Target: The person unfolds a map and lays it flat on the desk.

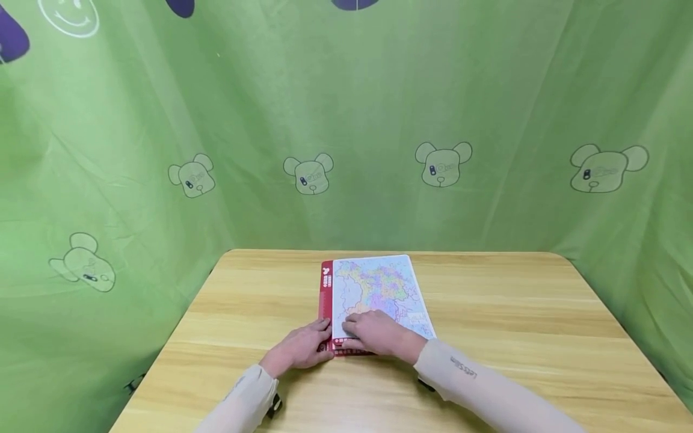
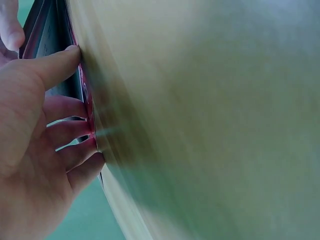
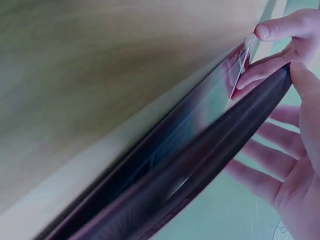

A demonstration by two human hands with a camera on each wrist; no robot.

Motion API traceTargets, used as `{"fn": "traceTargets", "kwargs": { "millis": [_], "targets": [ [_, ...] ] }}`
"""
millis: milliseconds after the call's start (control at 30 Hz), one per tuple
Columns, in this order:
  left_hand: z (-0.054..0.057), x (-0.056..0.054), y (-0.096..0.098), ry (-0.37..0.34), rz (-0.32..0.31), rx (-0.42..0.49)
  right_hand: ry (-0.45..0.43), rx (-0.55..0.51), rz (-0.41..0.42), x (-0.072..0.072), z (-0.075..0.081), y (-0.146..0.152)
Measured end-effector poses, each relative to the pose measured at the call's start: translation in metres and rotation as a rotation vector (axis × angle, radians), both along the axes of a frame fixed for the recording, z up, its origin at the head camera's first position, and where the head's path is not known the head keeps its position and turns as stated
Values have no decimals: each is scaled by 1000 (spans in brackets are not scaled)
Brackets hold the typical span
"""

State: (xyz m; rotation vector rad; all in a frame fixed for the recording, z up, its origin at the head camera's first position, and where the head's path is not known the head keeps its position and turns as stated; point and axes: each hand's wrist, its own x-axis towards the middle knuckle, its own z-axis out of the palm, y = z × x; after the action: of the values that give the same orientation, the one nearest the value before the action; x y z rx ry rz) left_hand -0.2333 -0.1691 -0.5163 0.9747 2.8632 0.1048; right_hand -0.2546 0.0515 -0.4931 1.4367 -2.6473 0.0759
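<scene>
A folded map (image 1: 379,279) with a coloured country print lies on the table, its red margin (image 1: 326,297) showing along the left side. My left hand (image 1: 305,346) rests at that margin near the front corner, fingers extended over the red edge and thumb at the corner in the left wrist view. My right hand (image 1: 373,331) pinches the front edge of the upper layer, its thumb on the underside and fingers spread over the printed face. In the right wrist view the upper layer (image 3: 210,142) stands lifted, with a gap above the glossy lower layer (image 3: 217,87).
The wooden table (image 1: 509,313) has rounded far corners and reaches back to a green curtain (image 1: 368,210) printed with bear heads. This curtain also hangs along both sides. Long pale sleeves (image 1: 471,373) cover my forearms, with black straps near the wrists.
</scene>
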Motion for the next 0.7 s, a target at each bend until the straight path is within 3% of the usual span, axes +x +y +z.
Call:
{"fn": "traceTargets", "kwargs": {
  "millis": [233,700],
  "targets": [
    [1,1,1,-9,12,1,19,-48,87,-2,6,7],
    [5,2,3,-1,7,2,44,-68,149,-3,17,16]
  ]
}}
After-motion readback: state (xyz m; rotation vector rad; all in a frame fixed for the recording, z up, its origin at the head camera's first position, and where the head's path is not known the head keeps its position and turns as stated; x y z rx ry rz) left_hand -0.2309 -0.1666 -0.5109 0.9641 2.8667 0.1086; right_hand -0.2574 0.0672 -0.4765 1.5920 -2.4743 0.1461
